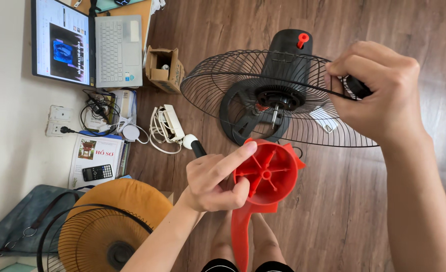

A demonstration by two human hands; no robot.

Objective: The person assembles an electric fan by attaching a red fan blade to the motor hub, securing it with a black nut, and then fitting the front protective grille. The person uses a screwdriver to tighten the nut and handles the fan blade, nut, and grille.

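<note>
My left hand point(218, 179) holds a red plastic fan blade point(268, 176) by its round hub, just below the fan. It also grips a black-handled tool with a white end point(192, 144). My right hand point(379, 93) clutches the rim of the black wire rear guard point(223, 75) at its right side. The guard sits on a black fan body point(286, 48) with a red knob point(302, 38). The bare motor shaft point(275, 115) points toward the blade hub, a short way apart from it.
A second wire guard point(77, 226) leans on an orange cushion point(132, 196) at lower left. An open laptop point(89, 45), a small cardboard box point(165, 68), a white power strip point(171, 123), a booklet with a calculator point(96, 168) and wall sockets point(59, 121) lie on the left. My legs point(243, 242) are below.
</note>
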